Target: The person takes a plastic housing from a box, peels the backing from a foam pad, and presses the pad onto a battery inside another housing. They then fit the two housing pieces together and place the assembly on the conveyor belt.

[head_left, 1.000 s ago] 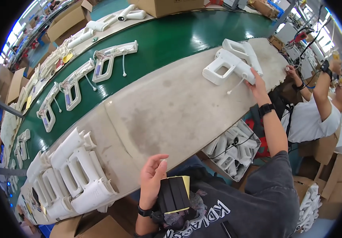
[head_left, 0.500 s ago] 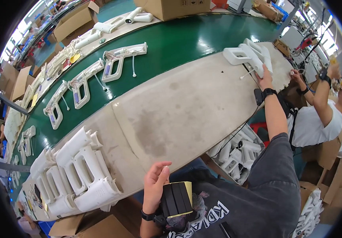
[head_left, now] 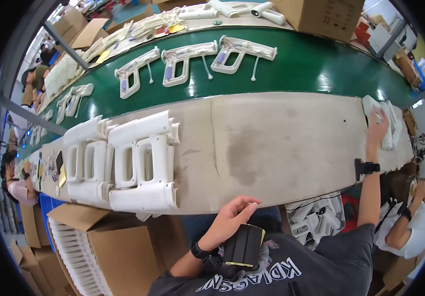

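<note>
My left hand (head_left: 230, 219) is held in front of my body, just over the table's near edge. Its fingers are partly bent, the thumb stands apart, and nothing is in it. At the table's right end, my right hand (head_left: 378, 127) hovers over or lightly touches a group of white gun-shaped plastic housings (head_left: 392, 129), fingers spread and slightly blurred. On the left of the table stand rows of white plastic half shells (head_left: 143, 195) with handle openings, packed side by side.
Beyond the pale tabletop (head_left: 281, 148) runs a green conveyor belt (head_left: 301, 74) carrying open housings with wires (head_left: 175, 64). Cardboard boxes (head_left: 123, 251) stand below left. A bin of white parts (head_left: 316, 217) sits under the near edge. A co-worker (head_left: 407, 222) works at right.
The view has swung toward the right, so table and belt sit differently in it. My right hand has loosened from the white housing it was gripping; my left hand remains near my body.
</note>
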`<action>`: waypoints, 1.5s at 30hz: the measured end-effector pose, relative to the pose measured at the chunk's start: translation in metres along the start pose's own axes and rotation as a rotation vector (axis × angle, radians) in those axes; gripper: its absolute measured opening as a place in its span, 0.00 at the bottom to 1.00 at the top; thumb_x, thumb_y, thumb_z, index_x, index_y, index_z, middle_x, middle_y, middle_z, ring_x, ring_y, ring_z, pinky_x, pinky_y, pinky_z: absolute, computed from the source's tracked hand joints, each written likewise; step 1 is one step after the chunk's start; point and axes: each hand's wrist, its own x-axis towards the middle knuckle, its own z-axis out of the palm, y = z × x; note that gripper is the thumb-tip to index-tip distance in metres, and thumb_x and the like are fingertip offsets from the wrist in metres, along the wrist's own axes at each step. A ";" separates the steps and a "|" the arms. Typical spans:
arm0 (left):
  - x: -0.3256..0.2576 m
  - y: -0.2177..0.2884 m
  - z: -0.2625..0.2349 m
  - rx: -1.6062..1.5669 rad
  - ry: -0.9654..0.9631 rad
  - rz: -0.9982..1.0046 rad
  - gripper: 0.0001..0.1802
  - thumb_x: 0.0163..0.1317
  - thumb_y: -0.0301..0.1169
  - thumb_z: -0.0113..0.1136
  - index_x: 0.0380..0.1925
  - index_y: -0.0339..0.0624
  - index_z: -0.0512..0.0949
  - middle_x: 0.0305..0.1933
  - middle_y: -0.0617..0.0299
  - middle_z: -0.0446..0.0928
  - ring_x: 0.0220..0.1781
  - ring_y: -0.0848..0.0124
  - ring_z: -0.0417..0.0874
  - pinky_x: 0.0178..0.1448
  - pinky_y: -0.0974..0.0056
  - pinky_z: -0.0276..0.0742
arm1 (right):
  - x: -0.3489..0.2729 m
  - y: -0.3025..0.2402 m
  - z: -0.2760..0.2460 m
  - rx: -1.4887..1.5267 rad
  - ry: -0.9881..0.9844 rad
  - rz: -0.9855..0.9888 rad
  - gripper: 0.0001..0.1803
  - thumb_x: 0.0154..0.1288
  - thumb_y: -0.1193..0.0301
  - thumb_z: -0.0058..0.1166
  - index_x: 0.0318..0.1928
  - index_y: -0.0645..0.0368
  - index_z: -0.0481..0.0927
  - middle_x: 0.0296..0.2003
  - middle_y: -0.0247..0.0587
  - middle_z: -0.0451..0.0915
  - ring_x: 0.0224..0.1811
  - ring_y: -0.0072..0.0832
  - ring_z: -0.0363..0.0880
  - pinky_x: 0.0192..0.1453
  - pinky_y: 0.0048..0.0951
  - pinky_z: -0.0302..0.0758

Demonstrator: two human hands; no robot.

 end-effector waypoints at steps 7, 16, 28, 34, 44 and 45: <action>-0.017 0.003 -0.006 0.217 -0.044 0.056 0.15 0.71 0.33 0.61 0.54 0.40 0.77 0.38 0.73 0.71 0.40 0.84 0.74 0.44 0.76 0.72 | -0.088 -0.309 0.130 0.537 -0.847 -0.783 0.18 0.65 0.71 0.60 0.55 0.60 0.81 0.58 0.44 0.79 0.59 0.44 0.73 0.66 0.39 0.70; -0.120 -0.056 -0.038 -0.522 0.195 -0.099 0.33 0.58 0.18 0.69 0.64 0.35 0.69 0.60 0.57 0.77 0.59 0.72 0.79 0.67 0.67 0.73 | -0.097 -0.386 0.221 -0.017 -0.731 -0.893 0.15 0.61 0.58 0.64 0.39 0.57 0.88 0.46 0.38 0.81 0.58 0.40 0.72 0.62 0.46 0.70; -0.096 -0.018 -0.051 -0.368 -0.135 0.055 0.22 0.63 0.18 0.60 0.58 0.31 0.74 0.56 0.57 0.80 0.58 0.71 0.80 0.65 0.64 0.73 | -0.094 -0.372 0.052 0.340 -0.730 -1.098 0.11 0.54 0.65 0.69 0.29 0.57 0.82 0.36 0.38 0.76 0.48 0.40 0.72 0.53 0.41 0.66; -0.069 0.011 -0.047 -0.462 -0.180 0.226 0.22 0.66 0.21 0.60 0.60 0.33 0.71 0.57 0.60 0.79 0.61 0.72 0.78 0.67 0.65 0.71 | -0.153 -0.350 -0.037 0.394 -0.894 -1.236 0.11 0.55 0.63 0.67 0.29 0.55 0.80 0.35 0.36 0.73 0.47 0.35 0.71 0.54 0.38 0.66; -0.066 0.016 -0.044 -0.296 -0.098 0.233 0.24 0.69 0.24 0.61 0.63 0.32 0.70 0.58 0.59 0.79 0.58 0.74 0.79 0.63 0.66 0.75 | -0.226 -0.326 -0.054 0.499 -1.065 -1.295 0.12 0.52 0.68 0.57 0.38 0.55 0.81 0.37 0.35 0.73 0.48 0.33 0.71 0.58 0.34 0.65; -0.065 0.014 -0.044 -0.304 -0.074 0.232 0.24 0.69 0.24 0.61 0.63 0.32 0.70 0.58 0.59 0.79 0.58 0.74 0.79 0.63 0.66 0.75 | -0.222 -0.327 -0.057 0.521 -1.132 -1.247 0.14 0.52 0.70 0.59 0.41 0.57 0.82 0.39 0.36 0.74 0.50 0.34 0.71 0.59 0.35 0.65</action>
